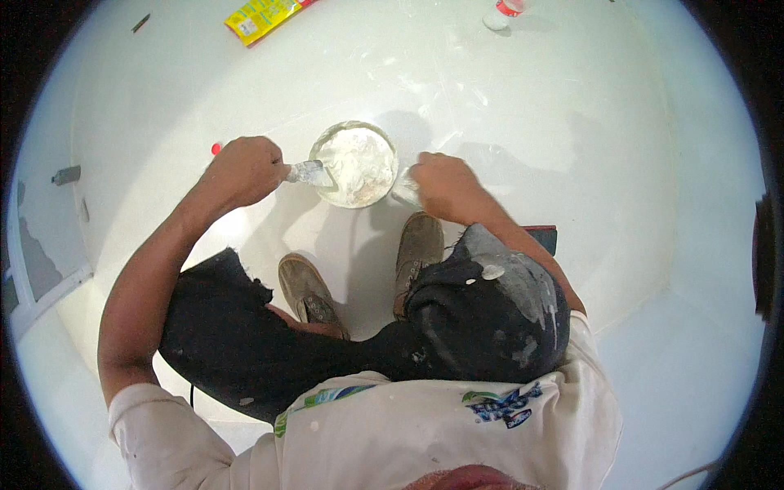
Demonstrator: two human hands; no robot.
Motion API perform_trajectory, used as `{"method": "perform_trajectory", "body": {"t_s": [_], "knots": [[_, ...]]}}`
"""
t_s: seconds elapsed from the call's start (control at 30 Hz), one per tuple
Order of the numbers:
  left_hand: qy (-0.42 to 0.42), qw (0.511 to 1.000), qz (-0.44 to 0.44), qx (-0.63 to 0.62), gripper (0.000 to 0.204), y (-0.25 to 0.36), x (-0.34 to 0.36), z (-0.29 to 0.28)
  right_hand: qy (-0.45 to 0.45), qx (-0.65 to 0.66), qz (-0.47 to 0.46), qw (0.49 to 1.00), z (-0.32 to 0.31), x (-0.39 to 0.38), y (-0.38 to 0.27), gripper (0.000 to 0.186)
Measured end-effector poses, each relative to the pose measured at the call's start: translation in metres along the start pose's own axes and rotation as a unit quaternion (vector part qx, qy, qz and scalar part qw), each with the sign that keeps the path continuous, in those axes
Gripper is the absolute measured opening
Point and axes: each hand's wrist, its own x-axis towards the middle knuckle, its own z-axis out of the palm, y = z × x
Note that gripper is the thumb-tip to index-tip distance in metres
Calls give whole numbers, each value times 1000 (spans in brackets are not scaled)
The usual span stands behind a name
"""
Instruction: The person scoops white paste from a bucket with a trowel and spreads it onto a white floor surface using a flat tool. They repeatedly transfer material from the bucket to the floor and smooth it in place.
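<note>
A round bucket (394, 151) filled with white powder (355, 159) stands on the floor in front of my feet. On its left, my left hand (249, 170) is closed around a putty knife (309, 173). The whitened blade of that knife reaches over the bucket's left rim and touches the powder. My right hand (445, 184) is closed just right of the bucket. From it a pale, powder-smeared flat blade (406, 193) points down toward the bucket's right side; it is blurred, and its handle is hidden by my fingers.
A small red cap (216, 149) lies left of my left hand. Farther off are a yellow packet (263, 18) and a clear bottle (496, 18) with a red band. A dark flat object (542, 239) lies beside my right forearm. My shoes (419, 249) stand close to the bucket. White smears mark the floor.
</note>
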Motion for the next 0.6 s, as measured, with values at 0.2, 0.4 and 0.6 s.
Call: {"method": "perform_trajectory", "body": {"t_s": [0.2,0.4,0.6], "knots": [[53,993,65,-81,35,2,-35,-35,191,203,285,917,-56,5,145,35],[10,979,0,-202,25,36,-100,-74,347,179,317,864,1,52,230,34],[94,980,15,-177,27,35,-103,-64,349,314,227,853,-27,120,214,26]]}}
